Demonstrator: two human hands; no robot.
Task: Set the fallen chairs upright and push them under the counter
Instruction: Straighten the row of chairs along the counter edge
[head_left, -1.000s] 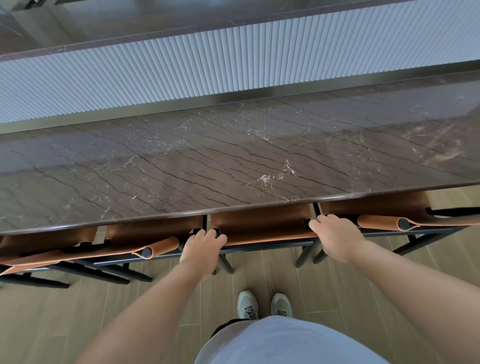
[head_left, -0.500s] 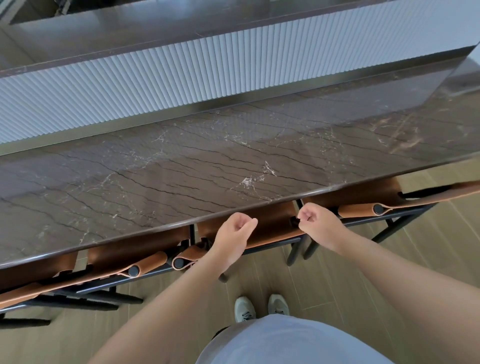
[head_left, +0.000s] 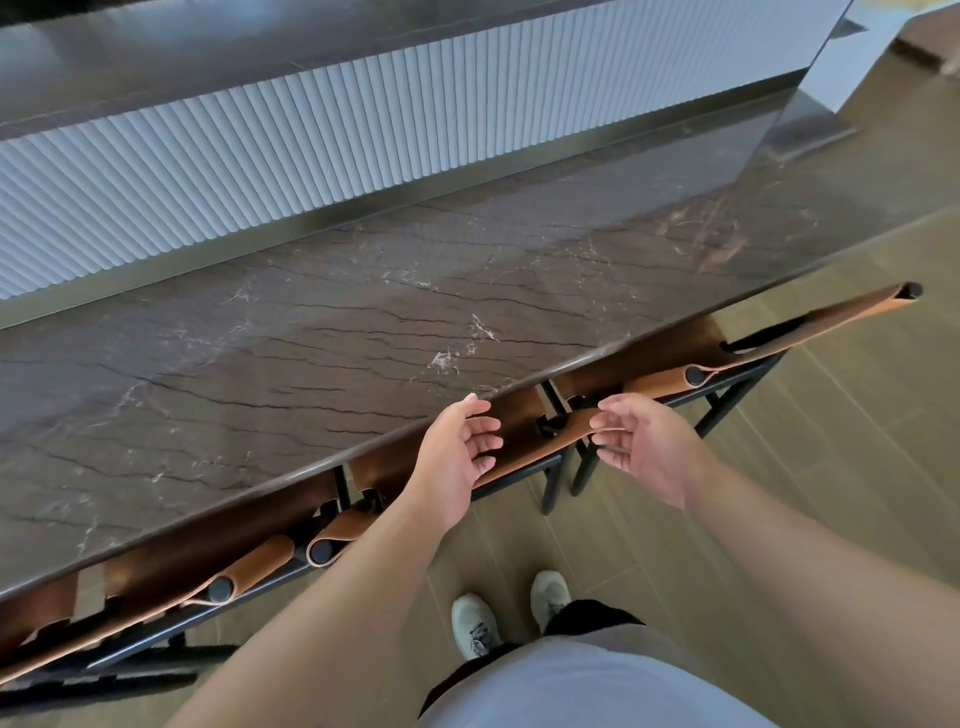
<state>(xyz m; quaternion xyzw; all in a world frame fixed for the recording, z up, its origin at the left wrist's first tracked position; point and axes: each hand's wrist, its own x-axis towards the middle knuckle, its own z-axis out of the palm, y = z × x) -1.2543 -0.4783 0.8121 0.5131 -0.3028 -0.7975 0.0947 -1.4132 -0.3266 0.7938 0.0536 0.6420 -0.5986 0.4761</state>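
The marble counter (head_left: 322, 353) ran diagonally across the frame, its lower edge overhanging three upright chairs (head_left: 524, 441) tucked beneath; bare floor (head_left: 857, 467) lay at right. The left hand (head_left: 457, 457) and right hand (head_left: 644, 447), fists 0.5 s earlier, hovered with fingers relaxed, holding nothing.

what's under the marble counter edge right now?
Tan leather chairs on black frames, tucked under the marble counter. Only backrests and rear legs show; seats and front legs are covered. Both hands, left hand and right hand, are off them.
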